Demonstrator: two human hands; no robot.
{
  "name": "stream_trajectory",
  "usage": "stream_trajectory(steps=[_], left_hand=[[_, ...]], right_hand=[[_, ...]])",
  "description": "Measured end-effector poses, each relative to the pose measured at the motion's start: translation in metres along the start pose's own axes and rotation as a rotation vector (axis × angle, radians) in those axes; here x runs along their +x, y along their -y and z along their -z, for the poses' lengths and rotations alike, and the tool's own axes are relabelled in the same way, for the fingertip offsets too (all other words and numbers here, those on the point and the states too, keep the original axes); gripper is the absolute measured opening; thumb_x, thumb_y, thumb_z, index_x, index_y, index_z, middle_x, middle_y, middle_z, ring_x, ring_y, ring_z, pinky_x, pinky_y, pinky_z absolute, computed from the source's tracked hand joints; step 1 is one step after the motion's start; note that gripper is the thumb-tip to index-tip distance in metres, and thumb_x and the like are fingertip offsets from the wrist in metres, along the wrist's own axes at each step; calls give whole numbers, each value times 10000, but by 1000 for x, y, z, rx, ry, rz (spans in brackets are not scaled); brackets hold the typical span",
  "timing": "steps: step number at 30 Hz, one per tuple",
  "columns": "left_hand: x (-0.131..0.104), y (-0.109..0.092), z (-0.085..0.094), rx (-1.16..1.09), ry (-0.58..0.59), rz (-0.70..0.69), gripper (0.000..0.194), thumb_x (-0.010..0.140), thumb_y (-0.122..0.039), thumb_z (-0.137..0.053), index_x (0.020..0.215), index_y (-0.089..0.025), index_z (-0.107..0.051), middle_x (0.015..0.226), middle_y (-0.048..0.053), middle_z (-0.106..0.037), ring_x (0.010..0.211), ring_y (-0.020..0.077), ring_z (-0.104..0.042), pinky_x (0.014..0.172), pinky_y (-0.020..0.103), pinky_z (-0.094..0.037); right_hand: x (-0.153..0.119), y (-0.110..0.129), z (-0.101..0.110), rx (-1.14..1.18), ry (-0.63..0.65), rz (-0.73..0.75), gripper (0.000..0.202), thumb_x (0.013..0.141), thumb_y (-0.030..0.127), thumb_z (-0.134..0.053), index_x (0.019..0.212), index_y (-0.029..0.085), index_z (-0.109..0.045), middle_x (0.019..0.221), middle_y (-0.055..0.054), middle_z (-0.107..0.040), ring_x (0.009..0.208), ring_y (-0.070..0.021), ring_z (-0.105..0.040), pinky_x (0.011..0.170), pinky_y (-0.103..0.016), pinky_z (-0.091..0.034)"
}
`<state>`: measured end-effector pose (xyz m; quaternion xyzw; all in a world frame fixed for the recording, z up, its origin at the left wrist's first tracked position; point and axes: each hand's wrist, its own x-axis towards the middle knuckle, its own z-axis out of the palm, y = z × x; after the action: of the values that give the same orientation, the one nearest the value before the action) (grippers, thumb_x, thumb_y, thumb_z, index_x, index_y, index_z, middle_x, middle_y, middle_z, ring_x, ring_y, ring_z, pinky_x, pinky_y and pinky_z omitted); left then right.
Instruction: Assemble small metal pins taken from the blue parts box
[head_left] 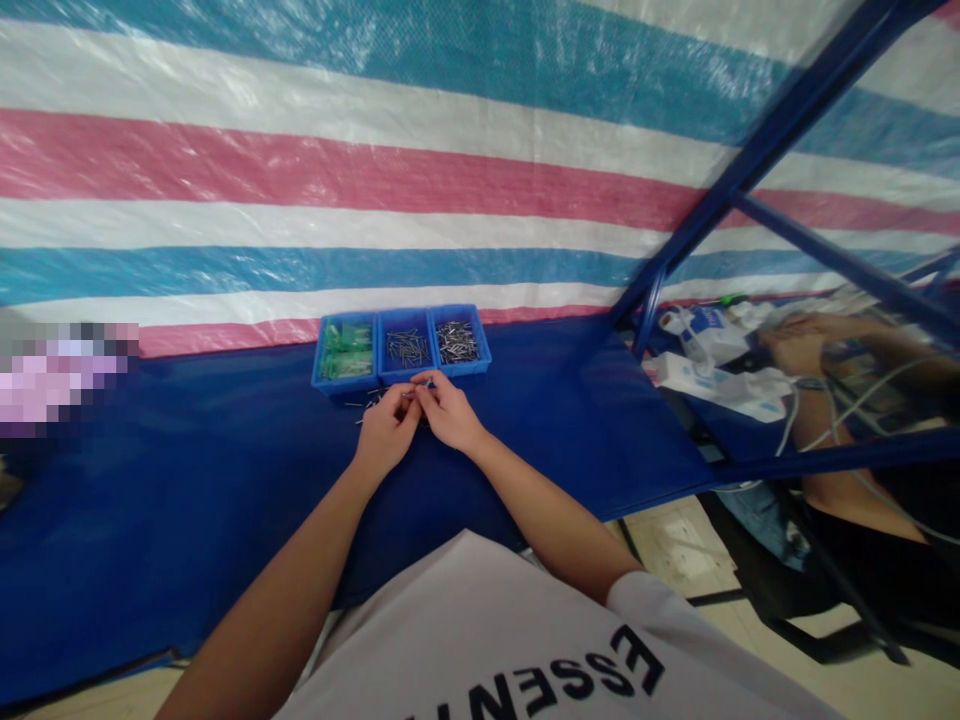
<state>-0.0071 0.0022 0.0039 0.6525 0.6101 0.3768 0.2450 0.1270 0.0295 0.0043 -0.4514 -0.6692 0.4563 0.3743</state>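
Note:
My left hand [385, 428] and my right hand [450, 414] meet in front of the blue bins, fingertips pinched together. A tiny shiny metal piece [428, 382] shows at the fingertips of my right hand; its exact kind is too small to tell. Whatever the left fingers grip is hidden. Beside my left hand, several loose thin metal screws or nails [360, 406] lie on the blue table. Just beyond are three joined blue bins: the left bin [345, 383] holds green clear packets, the middle bin [405, 376] long thin metal fasteners, the right bin [471, 366] shorter ones.
The blue tabletop [225, 480] runs against a striped plastic sheet [420, 180]. Blue metal frame bars [697, 235] rise at the right. Past them, another person's arm [817, 410] is near white boxes [705, 380] and cables. A pixelated patch covers the far left.

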Motion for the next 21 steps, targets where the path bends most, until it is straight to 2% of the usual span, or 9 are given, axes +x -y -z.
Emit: stream_trajectory(steps=[9,21], left_hand=[[0,3,-1,2,0,-10,270,863,-392,-496,1020,-210,-619,610,-52,-557,547,107,-513,574,229,-384],[0,1,0,10,33,8,274,852,-391,-489,1013,-204,-610,612,-45,-564,534,113,-501,556,236,-373]], right_hand=[[0,0,0,-5,2,7,220,931,324,-423,1088,226,-543,806,9,-652,728,-141,-631,746,-279,-507],[0,-1,0,-9,-1,17,224,928,336,-427,1078,227,-552,877,0,-660,823,-150,-645,801,-292,-512]])
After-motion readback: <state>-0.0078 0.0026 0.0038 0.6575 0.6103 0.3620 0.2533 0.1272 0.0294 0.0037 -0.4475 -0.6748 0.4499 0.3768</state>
